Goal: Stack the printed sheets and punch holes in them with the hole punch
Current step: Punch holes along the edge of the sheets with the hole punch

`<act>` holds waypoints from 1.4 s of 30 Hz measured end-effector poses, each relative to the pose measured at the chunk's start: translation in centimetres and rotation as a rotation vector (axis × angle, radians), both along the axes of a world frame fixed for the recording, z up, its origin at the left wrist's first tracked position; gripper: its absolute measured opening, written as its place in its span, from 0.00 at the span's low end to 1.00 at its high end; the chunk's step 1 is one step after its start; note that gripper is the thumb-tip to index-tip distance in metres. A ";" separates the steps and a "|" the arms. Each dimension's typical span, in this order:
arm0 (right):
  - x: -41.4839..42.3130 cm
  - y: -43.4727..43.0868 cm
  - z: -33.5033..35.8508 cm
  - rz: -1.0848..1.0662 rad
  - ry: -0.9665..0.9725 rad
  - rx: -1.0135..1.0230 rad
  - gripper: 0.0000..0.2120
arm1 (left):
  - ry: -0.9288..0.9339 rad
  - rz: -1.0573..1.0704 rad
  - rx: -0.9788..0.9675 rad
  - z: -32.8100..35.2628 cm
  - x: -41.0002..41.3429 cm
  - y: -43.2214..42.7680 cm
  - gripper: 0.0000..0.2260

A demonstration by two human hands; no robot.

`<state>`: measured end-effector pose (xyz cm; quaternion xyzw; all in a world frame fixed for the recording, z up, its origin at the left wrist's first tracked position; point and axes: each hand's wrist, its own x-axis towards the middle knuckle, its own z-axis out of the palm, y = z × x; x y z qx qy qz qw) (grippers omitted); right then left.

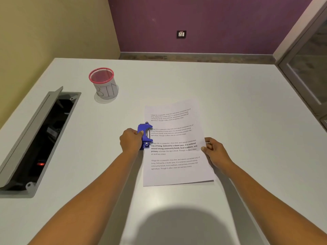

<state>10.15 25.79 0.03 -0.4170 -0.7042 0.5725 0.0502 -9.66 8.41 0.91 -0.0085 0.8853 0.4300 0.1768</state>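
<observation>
White printed sheets (177, 174) lie in one stack on the white table (230, 96), text facing up. A blue hole punch (144, 134) sits over the middle of the stack's left edge, and the paper edge is inside its slot. My left hand (130, 140) grips the punch from the left, with its thumb on the blue lever. My right hand (215, 151) pinches the stack's right edge, thumb on top of the paper.
A pink mesh cup labelled BIN (104, 84) stands at the back left. An open grey cable hatch (38, 137) is set into the table at the left. A glass-panelled door frame (307, 71) runs along the right edge.
</observation>
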 end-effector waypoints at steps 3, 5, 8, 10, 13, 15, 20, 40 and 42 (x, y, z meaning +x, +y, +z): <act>0.0 -0.1 -0.1 0.000 0.009 0.016 0.10 | 0.001 -0.009 -0.011 0.0 0.0 0.0 0.09; 0.0 -0.1 0.0 0.010 0.003 0.033 0.11 | 0.000 -0.017 -0.024 -0.1 0.0 0.1 0.11; 0.2 -0.1 0.1 0.015 0.002 0.033 0.13 | -0.009 -0.037 -0.050 0.0 0.0 0.1 0.09; 0.4 0.0 0.0 0.010 0.002 0.018 0.14 | -0.012 -0.044 -0.062 0.0 0.0 0.0 0.09; 0.4 0.2 -0.1 -0.050 -0.019 0.069 0.15 | -0.019 -0.048 -0.091 -0.1 0.0 -0.3 0.09; 0.3 0.4 -0.3 -0.116 -0.023 0.122 0.15 | -0.019 -0.039 -0.124 -0.1 -0.2 -0.5 0.10; 0.1 0.9 -0.4 -0.204 -0.015 0.195 0.13 | 0.036 -0.010 -0.166 -0.2 -1.2 -0.9 0.12; -8.5 -1.2 -2.8 0.322 -0.155 0.886 0.31 | 0.402 -0.235 -0.235 -0.7 -3.6 3.0 0.18; -9.1 -1.3 -3.3 0.349 -0.175 0.897 0.32 | 0.392 -0.238 -0.227 -0.9 -3.5 3.0 0.18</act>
